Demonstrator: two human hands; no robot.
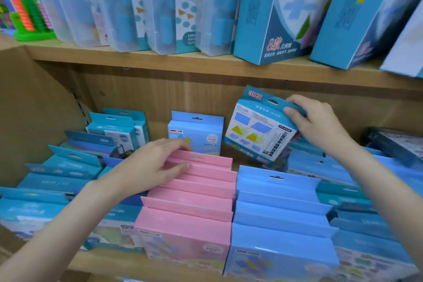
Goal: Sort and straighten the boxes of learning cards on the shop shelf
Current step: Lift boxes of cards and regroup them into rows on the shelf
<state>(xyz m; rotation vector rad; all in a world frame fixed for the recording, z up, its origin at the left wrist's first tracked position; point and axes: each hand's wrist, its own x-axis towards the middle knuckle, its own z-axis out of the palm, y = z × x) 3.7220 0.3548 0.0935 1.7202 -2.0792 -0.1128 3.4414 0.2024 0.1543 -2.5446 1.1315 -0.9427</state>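
On the lower wooden shelf (96,265) stand rows of learning card boxes with hanging tabs. A row of pink boxes (190,201) runs down the middle, with a row of blue boxes (279,208) to its right. My left hand (151,167) rests on the tabs at the back of the pink row, fingers nearly straight. My right hand (318,121) grips a blue and white box (256,130) by its top edge and holds it tilted above the back of the blue row. One light blue box (196,135) stands upright behind the pink row.
Teal boxes (59,176) fill the shelf's left side and more blue boxes (352,199) its right. A dark box (398,146) lies far right. The upper shelf (183,62) carries clear plastic cases (119,7), tall blue cartons (281,14) and a green abacus (29,14).
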